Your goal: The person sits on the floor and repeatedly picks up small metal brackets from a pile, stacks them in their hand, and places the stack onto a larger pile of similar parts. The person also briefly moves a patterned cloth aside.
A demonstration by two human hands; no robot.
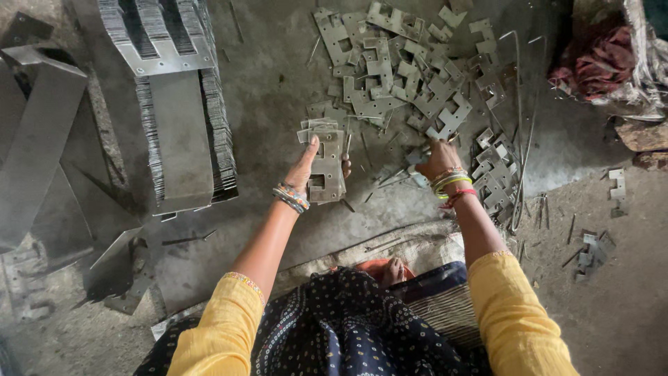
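Two bare hands work a floor strewn with stamped metal plates (410,66): the left hand (306,163) clasps a small stack of plates (325,163), thin, stiff and likely sharp-edged, best gripped by the long sides, while the right hand (438,159) pinches a loose piece (417,157).

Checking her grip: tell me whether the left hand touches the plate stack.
Touching: the head view shows the left hand gripping the stack of metal plates, thumb on top.

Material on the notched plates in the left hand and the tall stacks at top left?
Notched plates held by the left hand: likely stamped sheet steel, thin, flat, dull grey, bare finish, punched cutouts. Tall stacks: seemingly the same grey sheet metal, many thin edges layered, with a faint sheen on the top strip.
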